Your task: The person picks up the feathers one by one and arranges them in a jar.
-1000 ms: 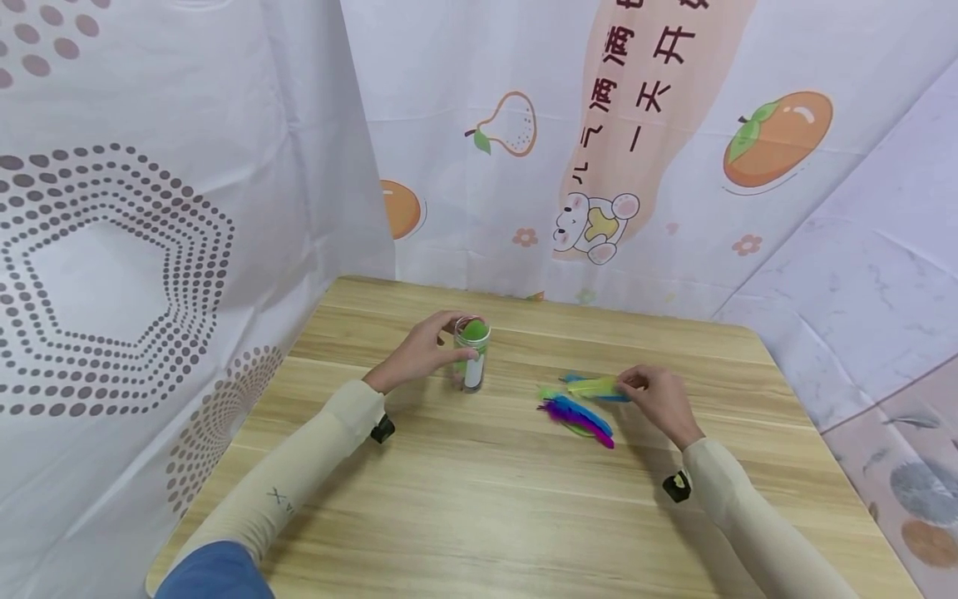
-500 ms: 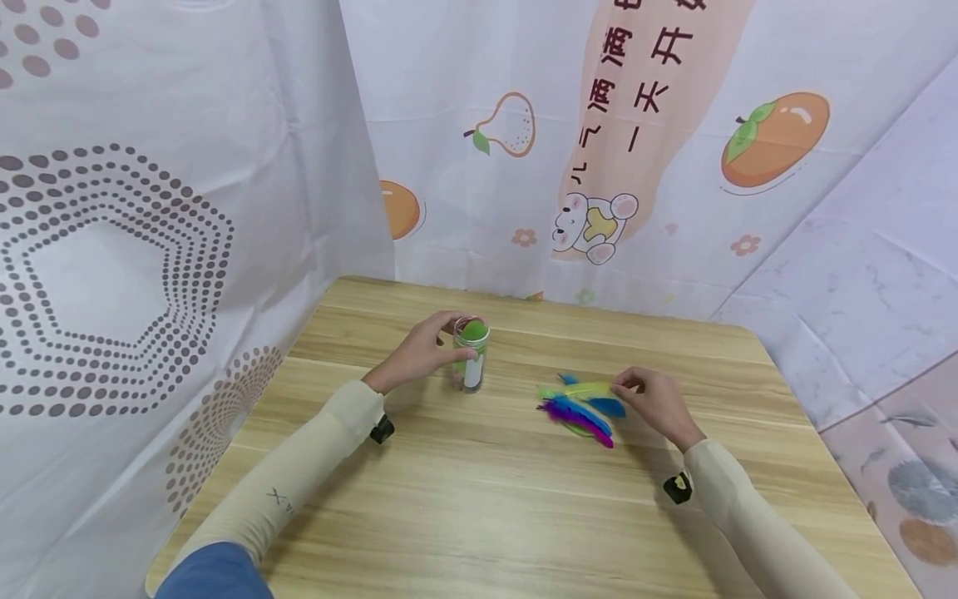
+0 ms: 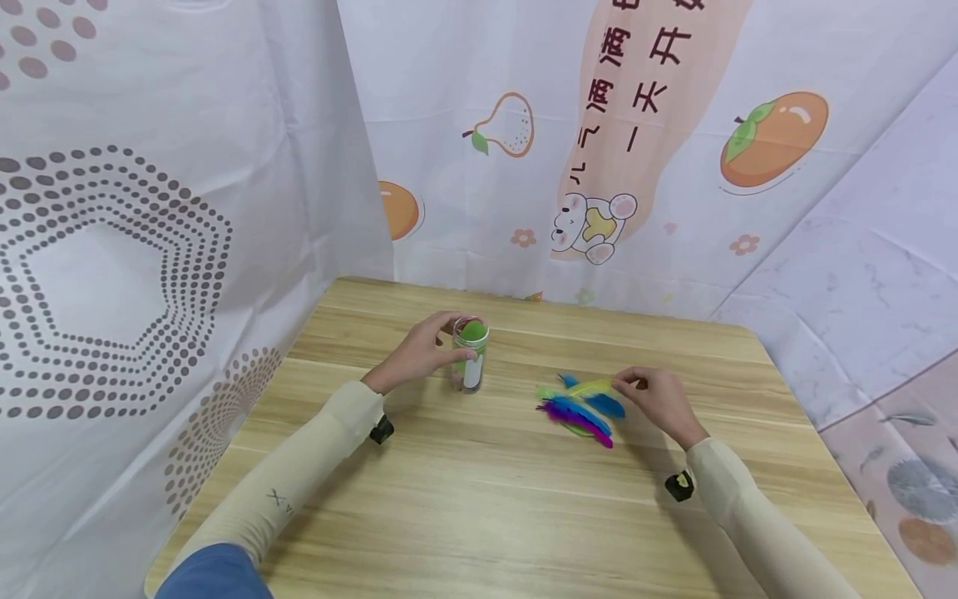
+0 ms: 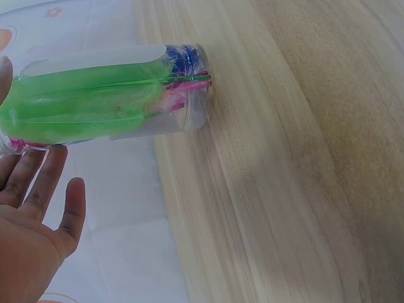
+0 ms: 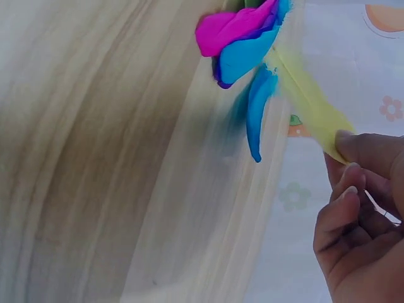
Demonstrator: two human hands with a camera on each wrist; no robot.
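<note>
My left hand [image 3: 419,353] grips an upright clear jar [image 3: 472,373] by its upper part, thumb in front. Green feathers [image 4: 82,95] show through its wall in the left wrist view, with pink and dark blue bits near the base. Between thumb and forefinger, my right hand [image 3: 662,405] pinches one end of a yellow feather [image 5: 309,98]. The feather slants up from the pile, its far end over the other feathers. A separate blue feather [image 3: 606,405] lies beneath it, beside light blue feathers [image 5: 243,57] and a magenta feather [image 5: 221,31].
Everything stands on a wood-grain table [image 3: 479,516]. A printed white curtain [image 3: 464,216] hangs along its back edge, and another patterned sheet [image 3: 299,183] borders the left side. The feather pile lies to the right of the jar.
My right hand has shifted slightly left and raised the held end of the yellow feather, uncovering more of the blue feather below. The left hand and jar stay put.
</note>
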